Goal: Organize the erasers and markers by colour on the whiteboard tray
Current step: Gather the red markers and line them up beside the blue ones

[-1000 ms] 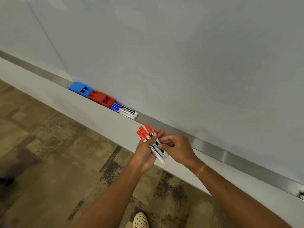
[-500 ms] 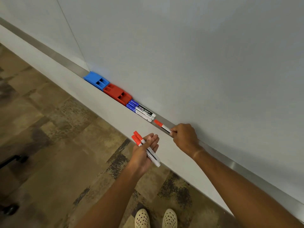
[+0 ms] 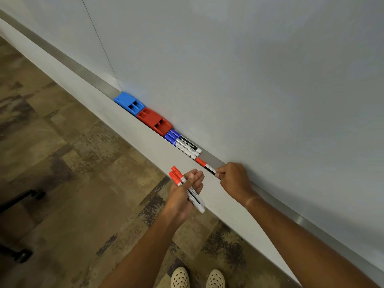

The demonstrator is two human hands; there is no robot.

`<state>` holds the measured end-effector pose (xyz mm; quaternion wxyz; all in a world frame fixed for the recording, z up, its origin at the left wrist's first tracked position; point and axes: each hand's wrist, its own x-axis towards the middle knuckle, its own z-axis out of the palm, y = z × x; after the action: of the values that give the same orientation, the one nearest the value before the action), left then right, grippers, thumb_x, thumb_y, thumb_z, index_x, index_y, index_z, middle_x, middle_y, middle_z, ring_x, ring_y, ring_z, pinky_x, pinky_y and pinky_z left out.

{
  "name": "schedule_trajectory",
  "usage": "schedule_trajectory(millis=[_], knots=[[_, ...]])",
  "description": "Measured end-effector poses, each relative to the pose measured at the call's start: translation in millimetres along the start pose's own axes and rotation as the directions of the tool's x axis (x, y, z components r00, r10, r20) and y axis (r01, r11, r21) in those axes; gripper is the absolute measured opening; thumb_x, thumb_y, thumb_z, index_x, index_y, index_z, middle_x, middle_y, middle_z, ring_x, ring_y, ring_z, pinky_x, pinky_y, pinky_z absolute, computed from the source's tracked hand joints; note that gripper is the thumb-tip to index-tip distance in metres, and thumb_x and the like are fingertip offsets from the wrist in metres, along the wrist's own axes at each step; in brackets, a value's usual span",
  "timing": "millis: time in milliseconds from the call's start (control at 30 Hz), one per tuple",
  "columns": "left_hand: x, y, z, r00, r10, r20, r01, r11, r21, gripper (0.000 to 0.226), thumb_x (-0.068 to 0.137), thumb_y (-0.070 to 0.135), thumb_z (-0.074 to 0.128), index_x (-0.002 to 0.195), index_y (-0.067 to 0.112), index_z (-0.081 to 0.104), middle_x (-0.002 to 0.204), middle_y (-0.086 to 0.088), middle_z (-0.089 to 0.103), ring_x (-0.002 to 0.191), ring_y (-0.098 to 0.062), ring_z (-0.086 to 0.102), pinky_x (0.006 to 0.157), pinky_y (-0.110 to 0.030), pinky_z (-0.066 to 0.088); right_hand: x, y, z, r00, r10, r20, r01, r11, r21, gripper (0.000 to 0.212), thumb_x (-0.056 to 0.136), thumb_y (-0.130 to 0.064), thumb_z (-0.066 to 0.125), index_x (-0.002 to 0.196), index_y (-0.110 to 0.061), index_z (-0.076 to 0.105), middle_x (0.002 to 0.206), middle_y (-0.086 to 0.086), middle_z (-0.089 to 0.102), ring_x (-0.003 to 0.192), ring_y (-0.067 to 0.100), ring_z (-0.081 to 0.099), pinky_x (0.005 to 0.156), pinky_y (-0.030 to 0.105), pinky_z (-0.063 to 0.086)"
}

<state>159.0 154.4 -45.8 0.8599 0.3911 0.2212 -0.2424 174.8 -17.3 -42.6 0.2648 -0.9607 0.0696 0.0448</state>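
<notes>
A blue eraser [image 3: 129,103] and a red eraser [image 3: 154,121] sit side by side on the metal whiteboard tray [image 3: 212,159]. Right of them lie three blue-capped markers [image 3: 184,144]. My right hand [image 3: 233,179] pinches the tail end of one red-capped marker [image 3: 206,166], which lies in the tray just right of the blue markers. My left hand [image 3: 184,194] is held palm up below the tray, fingers loosely apart, with two red-capped markers [image 3: 188,189] lying across it.
The whiteboard [image 3: 249,69] rises behind the tray, with a white wall strip [image 3: 145,142] below it. Patterned carpet [image 3: 62,183] covers the floor. My two shoes [image 3: 197,278] show at the bottom edge. A dark chair base with castors [image 3: 20,254] stands at the left.
One second ago both hands held three red markers together. My right hand took one out and carried it up to the tray, beside the blue markers. The view shifted left and down.
</notes>
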Motion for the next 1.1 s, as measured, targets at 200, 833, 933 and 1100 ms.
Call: schedule_trajectory(millis=[200,833,933,1100], knots=[[-2,1,7,0.999,-0.025,0.031,0.026,0.999,-0.027,0.028,0.099,0.010,0.044,0.122,0.002,0.058,0.121,-0.015,0.068,0.113,-0.026,0.065,0.102,-0.038,0.046,-25,-27,-17,0.992,-0.086,-0.094,0.107,0.960,0.258,0.005,0.082,-0.018,0.073,0.078,-0.017,0.075,0.072,-0.009,0.067,0.061,0.001,0.059,0.058,0.007,0.042],[-1,1,19,0.995,-0.038,0.091,0.042,0.998,-0.048,0.032,0.098,0.017,0.049,0.122,-0.002,0.057,0.117,-0.020,0.069,0.106,-0.032,0.068,0.089,-0.041,0.056,-36,-34,-19,0.981,-0.015,0.191,-0.106,0.791,0.603,0.019,0.079,-0.016,0.077,0.097,-0.011,0.075,0.086,0.001,0.076,0.078,0.011,0.072,0.074,0.025,0.058],[3,3,15,0.998,-0.029,0.050,0.031,0.998,-0.048,0.032,0.095,0.017,0.051,0.121,0.000,0.059,0.117,-0.017,0.069,0.110,-0.026,0.067,0.102,-0.037,0.049,-25,-27,-30,0.999,0.034,-0.029,-0.022,0.947,0.320,0.016,0.080,-0.020,0.075,0.095,-0.015,0.075,0.085,-0.003,0.075,0.073,0.008,0.070,0.070,0.022,0.055],[7,2,8,0.999,-0.042,0.016,0.042,0.999,-0.034,0.030,0.098,0.016,0.048,0.121,0.002,0.058,0.119,-0.013,0.070,0.114,-0.023,0.065,0.107,-0.037,0.043,-14,-24,-30,0.993,-0.044,-0.107,0.023,0.981,-0.192,0.014,0.088,-0.016,0.064,0.099,-0.013,0.071,0.099,0.007,0.073,0.090,0.027,0.069,0.075,0.031,0.056]])
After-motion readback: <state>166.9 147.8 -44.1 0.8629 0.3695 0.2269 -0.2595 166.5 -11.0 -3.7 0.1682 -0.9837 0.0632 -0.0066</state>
